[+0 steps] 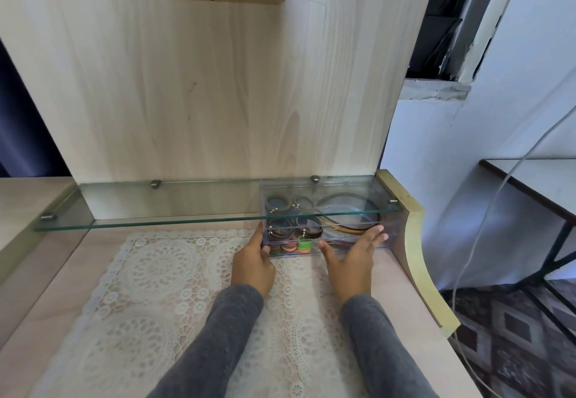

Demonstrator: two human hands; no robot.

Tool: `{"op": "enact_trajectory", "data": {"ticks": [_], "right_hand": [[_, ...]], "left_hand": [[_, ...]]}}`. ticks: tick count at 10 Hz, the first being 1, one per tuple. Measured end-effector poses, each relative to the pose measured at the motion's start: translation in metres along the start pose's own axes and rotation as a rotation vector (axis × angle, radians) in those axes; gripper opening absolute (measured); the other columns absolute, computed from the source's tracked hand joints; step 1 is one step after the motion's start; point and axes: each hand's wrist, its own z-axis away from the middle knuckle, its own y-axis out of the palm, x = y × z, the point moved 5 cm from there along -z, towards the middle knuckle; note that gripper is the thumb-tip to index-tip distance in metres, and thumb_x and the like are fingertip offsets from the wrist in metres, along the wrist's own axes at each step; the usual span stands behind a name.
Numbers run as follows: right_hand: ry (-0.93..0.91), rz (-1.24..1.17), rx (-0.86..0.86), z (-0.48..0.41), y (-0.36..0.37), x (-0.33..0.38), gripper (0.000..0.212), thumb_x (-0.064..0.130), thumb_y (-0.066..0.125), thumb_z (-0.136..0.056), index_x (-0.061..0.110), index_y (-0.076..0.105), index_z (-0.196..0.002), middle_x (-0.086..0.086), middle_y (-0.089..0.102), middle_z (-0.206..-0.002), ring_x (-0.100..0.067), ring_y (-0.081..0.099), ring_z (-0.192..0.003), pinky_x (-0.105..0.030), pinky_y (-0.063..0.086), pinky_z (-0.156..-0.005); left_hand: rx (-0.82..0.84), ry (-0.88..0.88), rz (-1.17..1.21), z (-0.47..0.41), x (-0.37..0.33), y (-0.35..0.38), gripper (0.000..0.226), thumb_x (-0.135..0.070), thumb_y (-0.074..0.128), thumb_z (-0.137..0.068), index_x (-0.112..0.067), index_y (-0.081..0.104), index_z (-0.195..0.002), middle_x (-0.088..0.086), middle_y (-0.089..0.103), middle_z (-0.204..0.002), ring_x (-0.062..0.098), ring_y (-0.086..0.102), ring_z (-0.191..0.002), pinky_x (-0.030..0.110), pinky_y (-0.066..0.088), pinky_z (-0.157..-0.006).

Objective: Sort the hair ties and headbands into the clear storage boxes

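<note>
Head view, single frame.

- Clear storage box: sits on the desk at the rear right, tucked under the glass shelf. Its front edge reaches the far border of the lace mat. It looks like two stacked tiers; we cannot tell whether they are separate boxes.
- Contents: bright hair ties packed in the lower left. Brown rings lie above them, seen through the shelf glass. Headbands curve through the right half.
- Left hand: grip closed on the box's left end, fingers wrapped round the side, thumb at the front corner.
- Right hand: grip wide, holding nothing. The fingers are straight and spread and lie against the front wall.
- Both arms wear grey sleeves.
</note>
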Motion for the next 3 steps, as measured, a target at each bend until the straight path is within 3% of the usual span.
{"op": "enact_trajectory", "data": {"ticks": [1, 2, 3], "right_hand": [[-0.012, 0.019, 0.004, 0.002, -0.001, -0.001, 0.117, 0.033, 0.074, -0.077, 0.007, -0.016, -0.148, -0.015, -0.021, -0.155, -0.027, -0.002, -0.145, -0.026, 0.016, -0.111], [0.018, 0.002, 0.026, 0.007, -0.007, -0.002, 0.113, 0.036, 0.073, -0.078, 0.011, -0.010, -0.150, -0.010, -0.016, -0.157, -0.025, 0.000, -0.146, -0.028, 0.014, -0.111], [-0.019, 0.034, 0.003, 0.026, -0.011, -0.006, 0.095, 0.039, 0.070, -0.082, 0.014, 0.009, -0.150, -0.009, 0.003, -0.158, -0.024, 0.008, -0.145, -0.032, 0.015, -0.114]], "left_hand": [[0.022, 0.009, -0.029, 0.002, 0.001, 0.003, 0.049, 0.000, 0.042, -0.097, -0.019, 0.044, -0.142, 0.005, 0.065, -0.116, 0.013, 0.056, -0.097, 0.015, 0.036, -0.081], [0.059, -0.014, -0.009, 0.004, 0.005, -0.001, 0.052, -0.006, 0.045, -0.097, -0.021, 0.036, -0.146, 0.004, 0.057, -0.132, 0.017, 0.054, -0.114, 0.016, 0.034, -0.093], [0.050, 0.013, -0.004, 0.022, 0.010, -0.008, 0.059, -0.014, 0.050, -0.096, -0.024, 0.027, -0.150, -0.002, 0.039, -0.149, 0.017, 0.038, -0.137, 0.022, 0.026, -0.111]]}}
